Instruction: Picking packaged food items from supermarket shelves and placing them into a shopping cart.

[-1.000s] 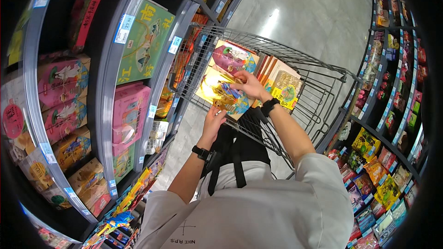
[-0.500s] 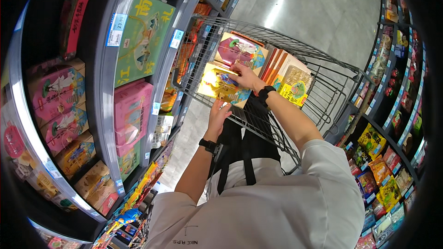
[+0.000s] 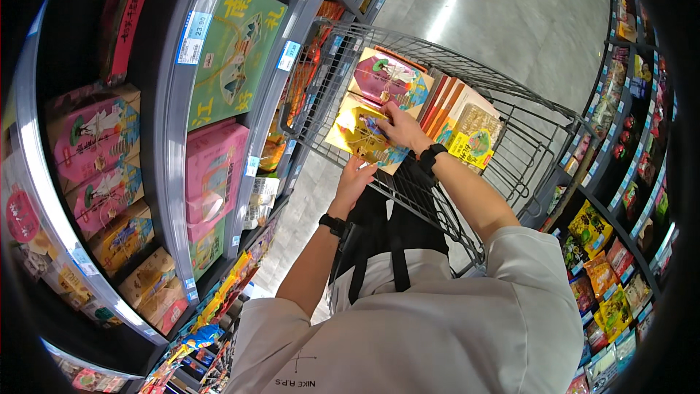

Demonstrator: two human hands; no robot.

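Note:
A yellow-gold gift box [image 3: 352,130] tied with string lies in the wire shopping cart [image 3: 467,66]. My right hand [image 3: 402,131] reaches over its top, fingers bent and gripping around the string. At the near edge of this box, my left hand [image 3: 355,184] holds on with its fingertips, partly hidden by the box. Just beyond it sits a pink gift box [image 3: 380,79] of the same kind. Right of both stand several slim red, orange and cream boxes [image 3: 445,106] on edge, with a clear pack with a yellow label [image 3: 470,144] beside them.
Shelves on the left carry similar pink gift boxes [image 3: 98,142], a large green box [image 3: 237,58] and stacked pink boxes [image 3: 216,175]. Bagged snacks [image 3: 590,226] fill the right-hand shelves. Grey floor [image 3: 503,0] stretches beyond the cart.
The whole view has shifted slightly, so shelves and cart appear farther right. Both hands stay on the yellow-gold box, and its bright glare has lessened.

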